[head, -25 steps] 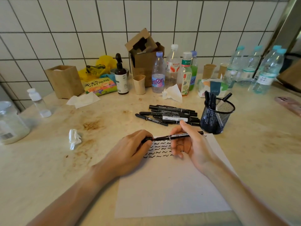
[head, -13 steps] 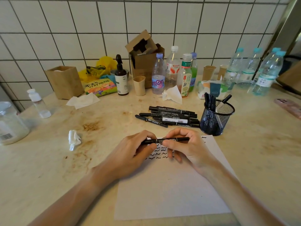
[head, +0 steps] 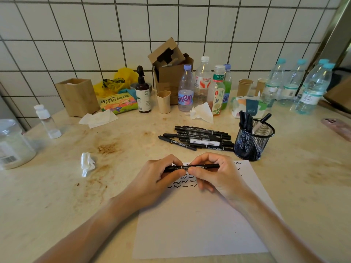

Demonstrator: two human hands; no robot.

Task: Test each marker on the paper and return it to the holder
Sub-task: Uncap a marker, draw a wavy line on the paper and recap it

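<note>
A black marker (head: 208, 166) lies level between both hands above the white paper (head: 199, 228). My left hand (head: 157, 177) grips its left end and my right hand (head: 216, 175) pinches its middle. Rows of black squiggles (head: 185, 182) show on the paper under the hands, partly hidden. Beyond the paper lies a pile of several black markers (head: 201, 138). The black mesh holder (head: 253, 143) stands to the right of the pile with several markers in it.
Bottles (head: 218, 88), a cardboard box (head: 171, 73), cups, a tissue pack (head: 248, 107) and a wooden box (head: 77, 96) line the tiled wall. A crumpled tissue (head: 87, 164) lies left of the paper. A jar (head: 13, 145) sits far left, a phone (head: 338, 128) far right.
The hands have drawn together along the marker, which shifted left. Its right end stuck out past the right hand a second ago and is now nearly inside it.
</note>
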